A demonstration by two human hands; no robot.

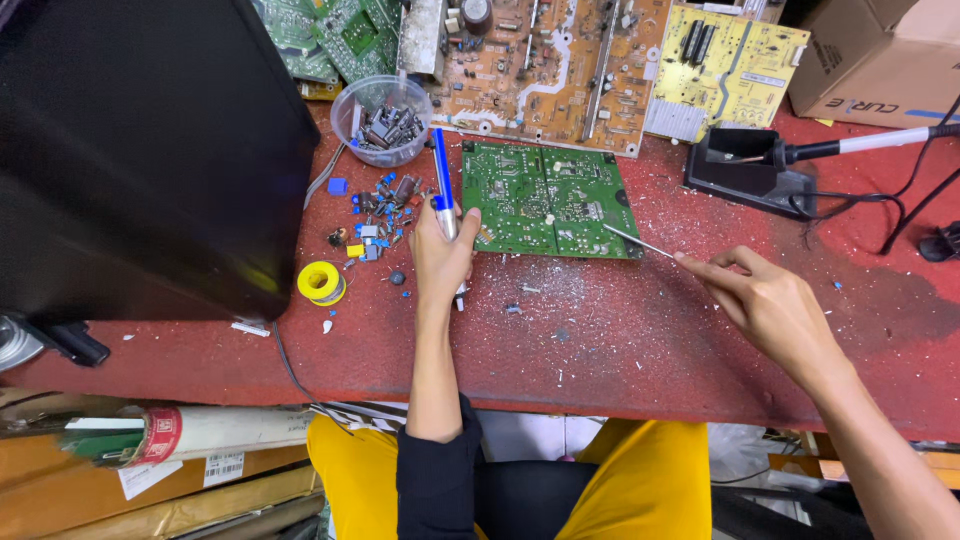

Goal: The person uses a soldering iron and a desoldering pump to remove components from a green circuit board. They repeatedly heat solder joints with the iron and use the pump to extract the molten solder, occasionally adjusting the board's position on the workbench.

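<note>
Many pulled parts [378, 215] heaped beside green board [550, 200], left hand [440, 255] clasping blue desoldering pump [442, 185], right hand [770, 300] pinching tweezers [638, 241], seemingly at board's edge, more components unremoved.

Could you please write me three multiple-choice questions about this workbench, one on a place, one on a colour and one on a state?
1. Where does the yellow solder spool lie?
A. Left of the left hand
B. On the green circuit board
C. Inside the plastic bowl

2. What colour is the tool in the left hand?
A. Red
B. Blue and silver
C. Black

3. What is the state of the soldering iron?
A. Held in the right hand
B. Lying on the floor
C. Resting in its black stand

Answers: 1 A, the spool sits on the red table beside that hand. 2 B, the pump tool has a blue shaft. 3 C, the iron rests in the stand, while the right hand holds a thin metal tool.
</note>
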